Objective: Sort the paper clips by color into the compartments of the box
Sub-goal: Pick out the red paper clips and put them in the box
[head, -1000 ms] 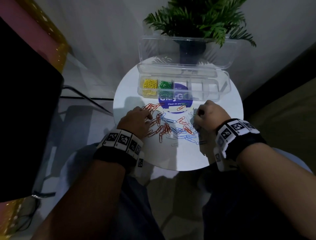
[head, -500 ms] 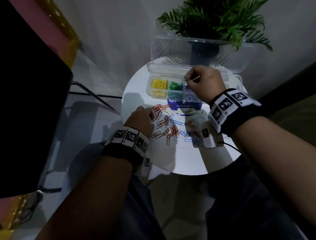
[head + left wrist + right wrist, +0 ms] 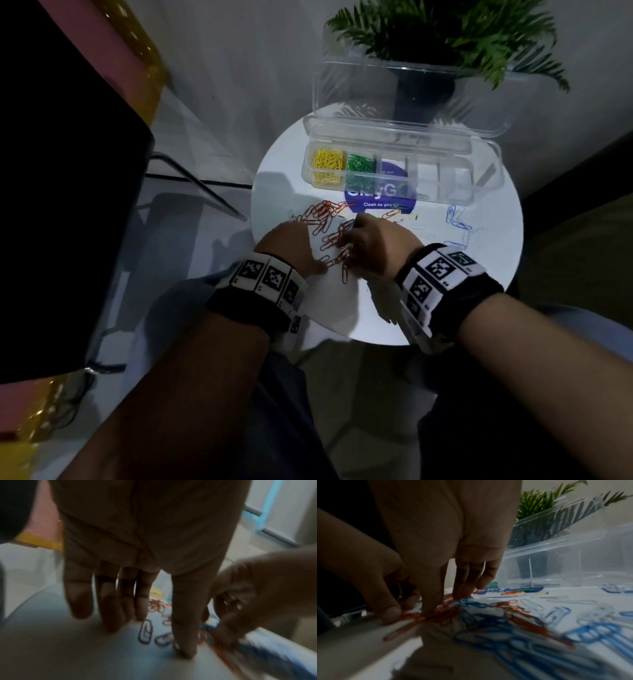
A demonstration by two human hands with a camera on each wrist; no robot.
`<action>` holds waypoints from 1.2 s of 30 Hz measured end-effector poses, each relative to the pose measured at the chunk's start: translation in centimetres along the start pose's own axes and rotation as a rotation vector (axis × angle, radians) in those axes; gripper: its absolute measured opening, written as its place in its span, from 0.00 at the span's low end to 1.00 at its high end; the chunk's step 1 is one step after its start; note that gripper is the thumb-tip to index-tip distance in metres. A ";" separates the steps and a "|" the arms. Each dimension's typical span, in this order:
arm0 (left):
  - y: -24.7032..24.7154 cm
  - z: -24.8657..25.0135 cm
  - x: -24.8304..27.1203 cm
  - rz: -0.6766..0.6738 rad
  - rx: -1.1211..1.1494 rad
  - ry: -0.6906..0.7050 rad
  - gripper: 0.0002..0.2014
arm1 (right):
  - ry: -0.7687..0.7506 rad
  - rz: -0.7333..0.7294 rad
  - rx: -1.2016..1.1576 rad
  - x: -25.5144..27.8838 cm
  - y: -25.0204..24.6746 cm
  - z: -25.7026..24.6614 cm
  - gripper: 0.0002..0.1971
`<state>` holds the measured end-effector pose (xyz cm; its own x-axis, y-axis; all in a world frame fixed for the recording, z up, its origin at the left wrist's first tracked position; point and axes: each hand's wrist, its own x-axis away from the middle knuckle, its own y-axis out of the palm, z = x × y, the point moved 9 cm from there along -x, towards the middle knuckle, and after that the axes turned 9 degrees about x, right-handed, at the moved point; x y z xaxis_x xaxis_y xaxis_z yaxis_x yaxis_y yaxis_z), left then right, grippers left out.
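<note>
My left hand (image 3: 287, 245) rests at the near left of the round white tabletop (image 3: 493, 274), its fingers (image 3: 109, 609) straight and loosely spread, tips touching the surface beside a few loose clips. My right hand (image 3: 375, 245) lies just to its right, thumb and fingers (image 3: 429, 588) pressed down on a cluster of red paper clips (image 3: 334, 240); whether they actually pinch one, I cannot tell. The red clips are thin wire loops, scattered in an overlapping band from the hands toward the far left. Blue paper clips (image 3: 457, 222) lie in a smaller group at the right. At the far side stands the clear box (image 3: 479, 178), lid raised; its leftmost compartment holds yellow paper clips (image 3: 327, 161), the next green paper clips (image 3: 361, 164).
</note>
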<state>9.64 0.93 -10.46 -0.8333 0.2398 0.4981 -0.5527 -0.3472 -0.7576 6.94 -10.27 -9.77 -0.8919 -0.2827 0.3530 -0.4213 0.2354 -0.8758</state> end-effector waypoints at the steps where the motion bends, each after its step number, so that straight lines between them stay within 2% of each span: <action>1: 0.3 0.2 0.0 -0.005 -0.027 0.004 0.27 | 0.000 0.017 0.015 0.0 0.0 0.0 0.13; 4: 0.7 1.2 0.0 0.001 -0.067 0.054 0.21 | 0.028 0.062 0.034 0.1 -0.5 0.5 0.09; 8: 1.0 1.8 -0.1 -0.005 -0.069 0.096 0.11 | 0.094 0.006 0.011 0.1 -0.5 1.6 0.08; 14: 1.7 1.5 -0.1 -0.066 -0.081 0.112 0.11 | 0.136 0.043 -0.107 0.9 -1.0 2.7 0.08; 18: 0.7 1.1 -0.3 -0.037 0.069 0.100 0.08 | 0.224 0.158 -0.397 1.9 -1.8 4.3 0.02; 23: -0.8 1.9 -0.3 0.043 0.357 0.144 0.05 | 0.333 0.137 -0.675 3.4 -1.6 6.3 0.03; 25: -1.3 2.8 -0.6 0.062 0.461 0.164 0.05 | 0.369 0.134 -0.764 4.1 -1.5 7.1 0.02; 27: -2.1 4.4 -0.9 0.097 0.534 0.206 0.04 | 0.385 0.157 -0.825 4.5 -1.6 7.9 0.06; 31: -4.0 8.5 -2.3 0.186 0.571 0.301 0.12 | 0.409 0.246 -0.918 5.6 -2.6 9.9 0.04; 36: -4.7 13.5 -4.2 0.274 0.508 0.384 0.02 | 0.465 0.321 -0.985 6.9 -3.1 12.2 0.05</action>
<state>15.66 -10.70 -3.25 -0.9330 0.3547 0.0611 -0.3366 -0.7999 -0.4968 4.10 -24.27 -8.65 -0.8697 0.2470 0.4272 0.0749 0.9218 -0.3804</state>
